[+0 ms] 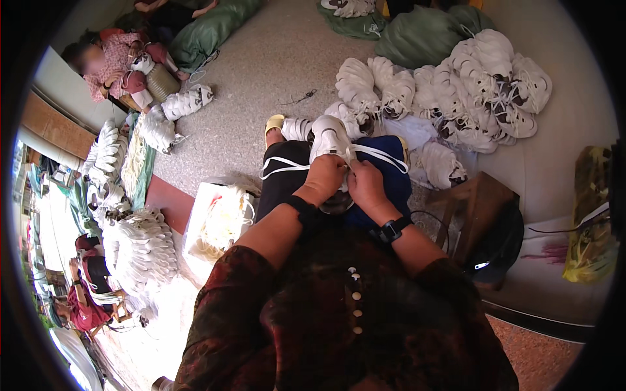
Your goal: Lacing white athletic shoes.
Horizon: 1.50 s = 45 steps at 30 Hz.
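Observation:
A white shoe [329, 132] rests between my knees, its toe pointing away from me. A white shoelace [381, 156] runs through it, with one loose length spread over my left leg and another over my right. My left hand [324, 177] is closed at the near part of the shoe, fingers bent against its lacing edge. Close beside it, my right hand [366, 186] pinches the same area with thumb and fingertips. What exactly lies between the fingertips is partly hidden. Below the hands, the dark heel opening [337, 202] shows.
White shoes [456, 85] are heaped at the far right, with green sacks [427, 36] behind. A white box of pale laces [218, 221] stands at my left. A wooden stool [466, 202] is at my right. Another person [120, 65] sits at the far left among stacked shoes.

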Each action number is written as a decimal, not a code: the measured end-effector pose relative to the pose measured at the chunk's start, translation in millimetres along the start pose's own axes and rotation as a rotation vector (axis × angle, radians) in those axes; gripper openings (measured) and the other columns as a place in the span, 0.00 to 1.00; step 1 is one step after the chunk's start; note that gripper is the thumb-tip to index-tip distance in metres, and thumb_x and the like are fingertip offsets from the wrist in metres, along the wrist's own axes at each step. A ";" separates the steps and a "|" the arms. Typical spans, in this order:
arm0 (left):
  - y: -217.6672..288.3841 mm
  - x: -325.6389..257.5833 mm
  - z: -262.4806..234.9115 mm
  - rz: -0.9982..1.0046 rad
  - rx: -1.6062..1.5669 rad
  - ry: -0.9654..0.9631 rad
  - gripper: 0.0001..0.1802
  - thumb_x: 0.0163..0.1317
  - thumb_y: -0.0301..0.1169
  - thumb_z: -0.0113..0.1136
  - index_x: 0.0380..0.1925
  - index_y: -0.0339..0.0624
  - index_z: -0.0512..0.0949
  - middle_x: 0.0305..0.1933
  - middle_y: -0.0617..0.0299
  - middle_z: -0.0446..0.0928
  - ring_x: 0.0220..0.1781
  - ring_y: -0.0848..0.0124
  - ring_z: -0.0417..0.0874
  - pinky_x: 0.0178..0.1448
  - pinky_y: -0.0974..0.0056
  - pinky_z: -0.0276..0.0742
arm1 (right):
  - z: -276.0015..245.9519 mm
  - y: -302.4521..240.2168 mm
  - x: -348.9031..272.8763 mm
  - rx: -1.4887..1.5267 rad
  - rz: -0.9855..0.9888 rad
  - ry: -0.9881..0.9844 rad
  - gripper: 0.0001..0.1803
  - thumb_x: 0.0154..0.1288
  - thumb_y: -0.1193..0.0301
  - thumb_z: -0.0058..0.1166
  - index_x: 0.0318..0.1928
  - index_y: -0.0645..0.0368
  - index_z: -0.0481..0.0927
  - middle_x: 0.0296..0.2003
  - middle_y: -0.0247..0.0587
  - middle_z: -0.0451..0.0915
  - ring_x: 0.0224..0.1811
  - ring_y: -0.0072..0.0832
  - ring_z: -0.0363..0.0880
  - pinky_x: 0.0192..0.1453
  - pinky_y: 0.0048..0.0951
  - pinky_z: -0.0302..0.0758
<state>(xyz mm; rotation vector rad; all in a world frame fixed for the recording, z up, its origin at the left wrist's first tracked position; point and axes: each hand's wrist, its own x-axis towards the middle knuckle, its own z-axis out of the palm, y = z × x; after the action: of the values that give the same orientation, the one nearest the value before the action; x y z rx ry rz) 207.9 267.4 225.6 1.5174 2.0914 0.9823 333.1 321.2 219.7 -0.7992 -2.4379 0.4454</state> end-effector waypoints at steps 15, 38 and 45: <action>-32.0 -43.4 -83.0 -0.329 -0.520 -0.286 0.06 0.55 0.27 0.55 0.24 0.36 0.78 0.18 0.65 0.74 0.17 0.79 0.71 0.21 0.75 0.65 | -11.8 -12.0 7.6 0.058 -0.004 0.048 0.04 0.47 0.73 0.54 0.25 0.60 0.74 0.22 0.47 0.73 0.29 0.44 0.74 0.31 0.40 0.72; -44.6 -16.5 -38.6 -0.376 -0.934 0.132 0.05 0.55 0.22 0.56 0.21 0.38 0.78 0.18 0.70 0.73 0.17 0.83 0.66 0.20 0.77 0.58 | 22.8 -17.6 26.7 0.181 -0.123 -0.135 0.12 0.44 0.73 0.60 0.33 0.60 0.77 0.28 0.47 0.76 0.33 0.46 0.72 0.39 0.41 0.69; -51.6 -10.4 -34.5 -0.297 -0.403 0.119 0.06 0.47 0.29 0.61 0.22 0.36 0.79 0.21 0.53 0.78 0.26 0.65 0.80 0.33 0.65 0.74 | 20.5 -17.4 26.9 0.211 -0.066 -0.161 0.15 0.44 0.73 0.60 0.36 0.60 0.78 0.29 0.47 0.76 0.34 0.46 0.73 0.40 0.39 0.71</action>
<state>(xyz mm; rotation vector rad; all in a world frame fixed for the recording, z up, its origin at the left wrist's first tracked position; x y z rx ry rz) 154.3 237.8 211.0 0.9421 1.9662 1.3020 295.1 321.6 221.4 -0.6116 -2.5009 0.7531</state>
